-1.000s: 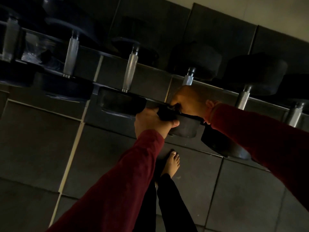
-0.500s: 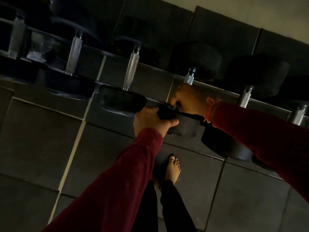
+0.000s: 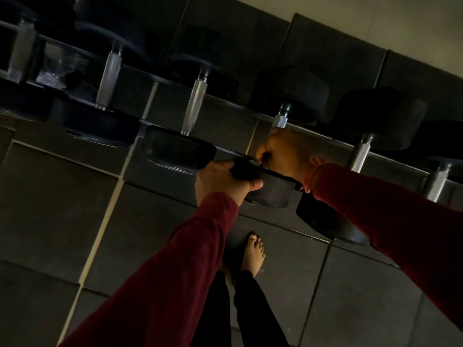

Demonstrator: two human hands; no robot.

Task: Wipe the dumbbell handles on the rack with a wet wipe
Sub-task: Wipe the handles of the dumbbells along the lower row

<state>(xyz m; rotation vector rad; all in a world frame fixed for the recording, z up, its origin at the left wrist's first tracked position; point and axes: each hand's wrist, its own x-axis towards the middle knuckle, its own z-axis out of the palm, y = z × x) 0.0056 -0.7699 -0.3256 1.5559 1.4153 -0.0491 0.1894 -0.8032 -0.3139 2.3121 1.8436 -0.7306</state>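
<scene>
Head view, dim light: a row of dumbbells lies across a dark rack point(image 3: 225, 101), each with a knurled metal handle between two black ends. The right hand point(image 3: 285, 154) is on the handle of one dumbbell point(image 3: 280, 120) near the middle of the row, its fingers curled round the lower part of the bar so that only the top of the bar shows above the knuckles. A small pale scrap shows at the fingertips, just where they meet the near black end; it may be the wet wipe point(image 3: 258, 162), but it is too small and dark to tell for sure. The left hand point(image 3: 220, 181) grips the near end point(image 3: 270, 191) of that same dumbbell, thumb along its underside and fingers over the top edge, just beside the right hand. Both arms are in dark red sleeves. To the left of the held dumbbell two more handles point(image 3: 194, 106) stand bare; to its right another handle point(image 3: 359, 156) shows beside the right sleeve. Below the rack a bare foot point(image 3: 253, 254) stands on the dark tiled floor point(image 3: 62, 209).
</scene>
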